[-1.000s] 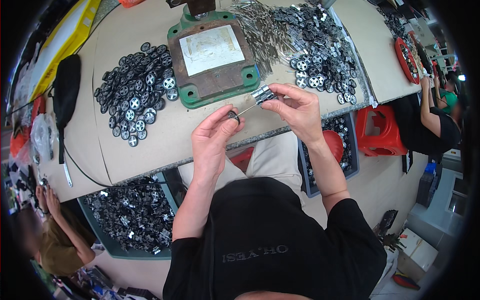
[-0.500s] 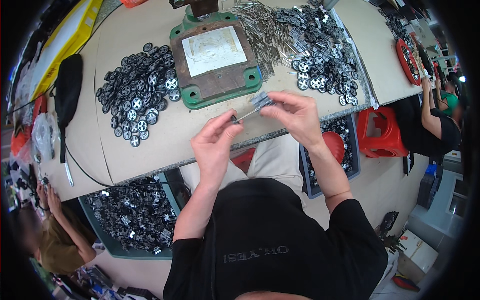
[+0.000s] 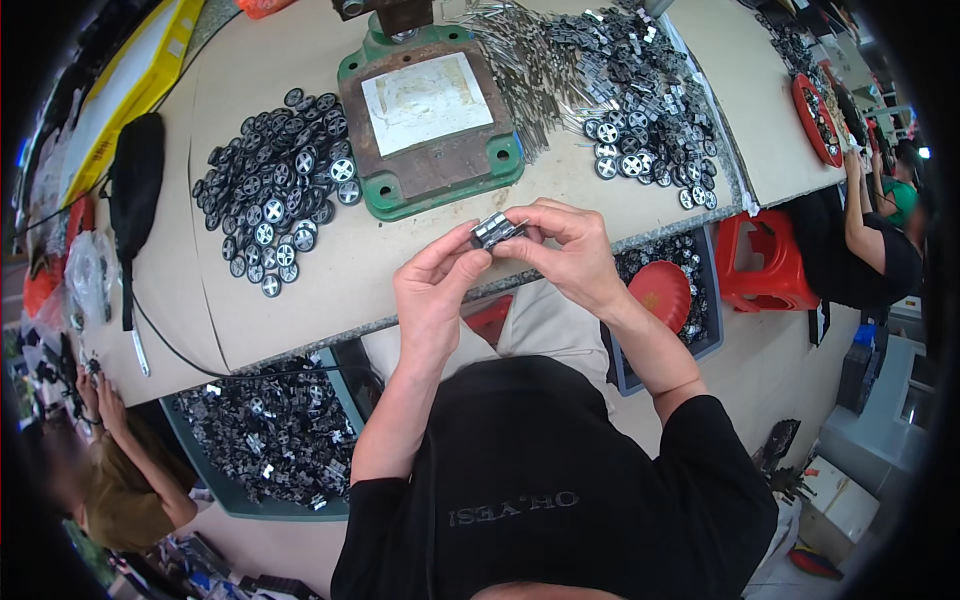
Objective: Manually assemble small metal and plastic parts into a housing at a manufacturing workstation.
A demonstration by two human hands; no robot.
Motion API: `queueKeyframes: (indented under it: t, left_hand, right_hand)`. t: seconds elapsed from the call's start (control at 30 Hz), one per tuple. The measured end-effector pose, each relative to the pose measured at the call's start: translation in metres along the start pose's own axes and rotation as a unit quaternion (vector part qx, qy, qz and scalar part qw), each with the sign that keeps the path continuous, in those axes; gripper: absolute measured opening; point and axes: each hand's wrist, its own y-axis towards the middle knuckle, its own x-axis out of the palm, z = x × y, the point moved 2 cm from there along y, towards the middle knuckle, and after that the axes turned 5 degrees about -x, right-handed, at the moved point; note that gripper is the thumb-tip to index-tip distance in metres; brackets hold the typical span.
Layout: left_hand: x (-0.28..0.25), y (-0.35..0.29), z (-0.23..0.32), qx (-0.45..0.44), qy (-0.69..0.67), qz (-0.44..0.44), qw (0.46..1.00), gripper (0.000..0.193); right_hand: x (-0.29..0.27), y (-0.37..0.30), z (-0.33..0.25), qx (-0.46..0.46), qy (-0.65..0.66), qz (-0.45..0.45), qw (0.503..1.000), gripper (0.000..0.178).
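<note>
A small block (image 3: 492,231), dark with bright silvery bands across its top, is pinched between the fingertips of the left hand (image 3: 443,275) and the right hand (image 3: 563,245); each hand grips one end, thumbs on the near side. The fingers hide part of it. It is held up above the counter (image 3: 340,275), near the front edge, which runs past at 6 o'clock from it.

Bare surface lies at 9 o'clock, between the left hand and a heap of black-and-silver wheels (image 3: 270,175). At 11 o'clock stands a green-and-brown press (image 3: 440,160), with a narrow open strip before it. Thin metal rods (image 3: 515,75) lie at 12 o'clock, dark parts (image 3: 645,95) at 1 o'clock.

Counted: one block in the hands, one press, two bins below, a green one (image 3: 345,400) between 7 and 8 o'clock and a grey one (image 3: 708,345) near 4, and one red dish (image 3: 660,297) over the latter. Wheels, rods and dark parts overlap too much to count.
</note>
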Motion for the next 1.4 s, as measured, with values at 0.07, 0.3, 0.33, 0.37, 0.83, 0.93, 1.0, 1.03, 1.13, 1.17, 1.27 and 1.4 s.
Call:
queueKeyframes:
  t: [0.07, 0.3, 0.33, 0.37, 0.83, 0.93, 1.0, 1.03, 1.13, 1.17, 1.27, 1.4]
  left_hand:
    - [-0.002, 0.003, 0.000, -0.040, -0.045, -0.025, 0.998, 0.031]
    - [-0.010, 0.004, 0.001, -0.077, -0.127, -0.070, 0.986, 0.029]
    - [-0.010, 0.005, 0.001, -0.078, -0.123, -0.068, 0.987, 0.028]
    - [-0.010, 0.005, 0.000, -0.078, -0.118, -0.065, 0.988, 0.028]
    - [-0.005, 0.006, 0.003, -0.104, -0.110, -0.067, 0.986, 0.028]
    - [-0.005, 0.006, 0.004, -0.109, -0.112, -0.066, 0.985, 0.028]
    - [-0.005, 0.006, 0.004, -0.114, -0.107, -0.066, 0.986, 0.028]
    - [-0.004, 0.006, 0.004, -0.114, -0.110, -0.072, 0.985, 0.028]
    - [-0.005, 0.005, 0.004, -0.111, -0.111, -0.077, 0.985, 0.027]
    - [-0.005, 0.005, 0.004, -0.109, -0.108, -0.080, 0.985, 0.027]
    - [-0.004, 0.005, 0.004, -0.110, -0.100, -0.072, 0.986, 0.027]
    - [-0.004, 0.004, 0.003, -0.106, -0.106, -0.074, 0.986, 0.027]
  right_hand:
    - [-0.007, 0.002, -0.006, 0.002, -0.006, 0.000, 1.000, 0.025]
    - [-0.083, 0.017, 0.012, 0.001, -0.373, 0.116, 0.921, 0.021]
    - [-0.085, 0.016, 0.015, 0.024, -0.421, 0.102, 0.901, 0.020]
    - [-0.087, 0.016, 0.017, 0.026, -0.421, 0.103, 0.901, 0.020]
    - [-0.066, 0.021, 0.017, -0.085, -0.381, -0.050, 0.919, 0.026]
    - [-0.059, 0.018, 0.008, -0.021, -0.178, -0.084, 0.980, 0.026]
    - [-0.049, 0.012, 0.009, 0.039, 0.134, -0.112, 0.984, 0.029]
    - [-0.044, 0.010, 0.010, 0.040, 0.134, -0.114, 0.984, 0.029]
    - [-0.033, 0.009, 0.008, 0.057, 0.195, -0.149, 0.968, 0.037]
    - [-0.032, 0.009, 0.011, 0.058, 0.195, -0.150, 0.968, 0.037]
    - [-0.029, 0.009, 0.016, 0.035, 0.208, -0.154, 0.965, 0.036]
    - [-0.029, 0.010, 0.015, 0.028, 0.195, -0.157, 0.968, 0.035]
